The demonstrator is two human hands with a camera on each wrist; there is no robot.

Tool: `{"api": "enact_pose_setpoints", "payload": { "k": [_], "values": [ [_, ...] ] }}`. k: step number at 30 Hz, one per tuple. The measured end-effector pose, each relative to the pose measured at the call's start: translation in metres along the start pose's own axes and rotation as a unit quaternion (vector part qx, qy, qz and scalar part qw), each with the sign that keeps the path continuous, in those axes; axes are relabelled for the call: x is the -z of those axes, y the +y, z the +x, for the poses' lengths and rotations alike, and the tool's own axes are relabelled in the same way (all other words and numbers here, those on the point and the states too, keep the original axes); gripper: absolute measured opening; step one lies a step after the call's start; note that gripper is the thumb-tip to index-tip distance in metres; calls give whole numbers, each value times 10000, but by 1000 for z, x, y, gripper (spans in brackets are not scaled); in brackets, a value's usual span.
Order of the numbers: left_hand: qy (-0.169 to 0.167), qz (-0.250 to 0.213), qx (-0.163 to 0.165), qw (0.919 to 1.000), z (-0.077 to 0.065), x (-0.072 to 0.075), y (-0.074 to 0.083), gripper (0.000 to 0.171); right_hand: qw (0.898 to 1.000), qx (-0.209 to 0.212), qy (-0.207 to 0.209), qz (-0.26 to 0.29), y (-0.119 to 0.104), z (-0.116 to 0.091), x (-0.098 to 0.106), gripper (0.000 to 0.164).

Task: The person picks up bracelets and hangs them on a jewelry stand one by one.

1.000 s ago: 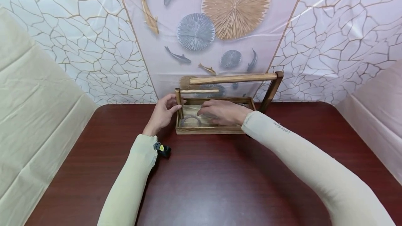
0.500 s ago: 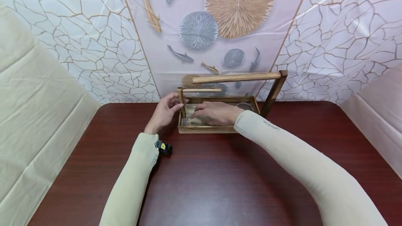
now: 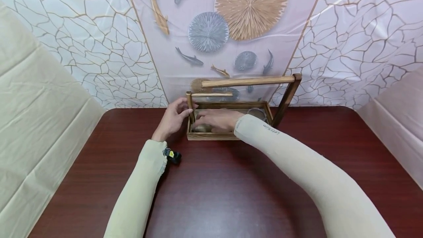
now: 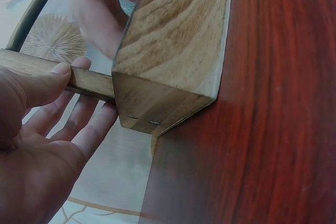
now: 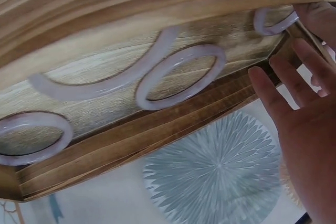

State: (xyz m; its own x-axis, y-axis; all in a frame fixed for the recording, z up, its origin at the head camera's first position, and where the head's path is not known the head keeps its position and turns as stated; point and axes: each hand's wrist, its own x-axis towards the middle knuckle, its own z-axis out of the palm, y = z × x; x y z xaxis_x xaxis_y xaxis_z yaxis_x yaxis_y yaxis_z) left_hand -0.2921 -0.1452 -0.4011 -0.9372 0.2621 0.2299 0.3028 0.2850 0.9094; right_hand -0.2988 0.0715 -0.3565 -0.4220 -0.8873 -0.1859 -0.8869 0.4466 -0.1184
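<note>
A wooden box [image 3: 213, 136] with two uprights and handle bars stands at the far side of the table. My left hand [image 3: 171, 119] pinches its left post [image 4: 92, 83], thumb on one side and fingers behind. My right hand [image 3: 216, 118] reaches into the box's left end, fingers spread and slightly bent. In the right wrist view, the thumb overlaps the edge of a pale lavender bangle [image 5: 273, 29] in the corner, the other fingers apart from it. More bangles lie along the box floor: a middle bangle [image 5: 143, 88], a bangle cut off by the rim [image 5: 107, 88] and an end bangle [image 5: 66, 134].
The long handle bar [image 3: 248, 82] passes above the box, held by the tall right upright [image 3: 286, 100]. Behind, a patterned cloth [image 3: 224, 56] hangs at the table's back edge. The dark red table [image 3: 211, 186] spreads in front.
My right hand has moved left inside the box, over the left bangle, uncovering a bangle at the right end. My left hand keeps its hold on the post.
</note>
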Motion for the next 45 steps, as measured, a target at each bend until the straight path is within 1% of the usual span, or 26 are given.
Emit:
{"api": "enact_pose_setpoints", "payload": {
  "k": [3,8,11,16,21,27,34,41,45],
  "values": [
    [-2,4,39,10000,0,0,1,28,9999,-43,-86,39,0,6,1,74],
    [-8,39,25,10000,-1,1,2,30,9996,-115,-238,131,1,11,0,72],
    [-5,12,-44,10000,-1,1,1,32,9995,-147,-277,21,1,13,-2,74],
    [6,-4,-68,10000,-1,0,0,32,9989,-210,-392,-108,1,15,-4,73],
    [1,-66,-64,10000,-2,0,1,32,9988,-131,-472,-69,2,19,-2,69],
    [41,34,-89,9999,-2,0,2,29,9985,-117,-516,-169,2,21,-2,68],
    [46,88,-65,9999,-1,-2,5,30,9981,-105,-530,-312,0,21,-1,68],
    [17,-8,-43,10000,0,-2,3,31,9976,-146,-660,-178,-1,23,2,67],
    [29,-5,-49,10000,-2,-2,3,30,9967,-237,-776,42,1,25,4,65]
  ]
}}
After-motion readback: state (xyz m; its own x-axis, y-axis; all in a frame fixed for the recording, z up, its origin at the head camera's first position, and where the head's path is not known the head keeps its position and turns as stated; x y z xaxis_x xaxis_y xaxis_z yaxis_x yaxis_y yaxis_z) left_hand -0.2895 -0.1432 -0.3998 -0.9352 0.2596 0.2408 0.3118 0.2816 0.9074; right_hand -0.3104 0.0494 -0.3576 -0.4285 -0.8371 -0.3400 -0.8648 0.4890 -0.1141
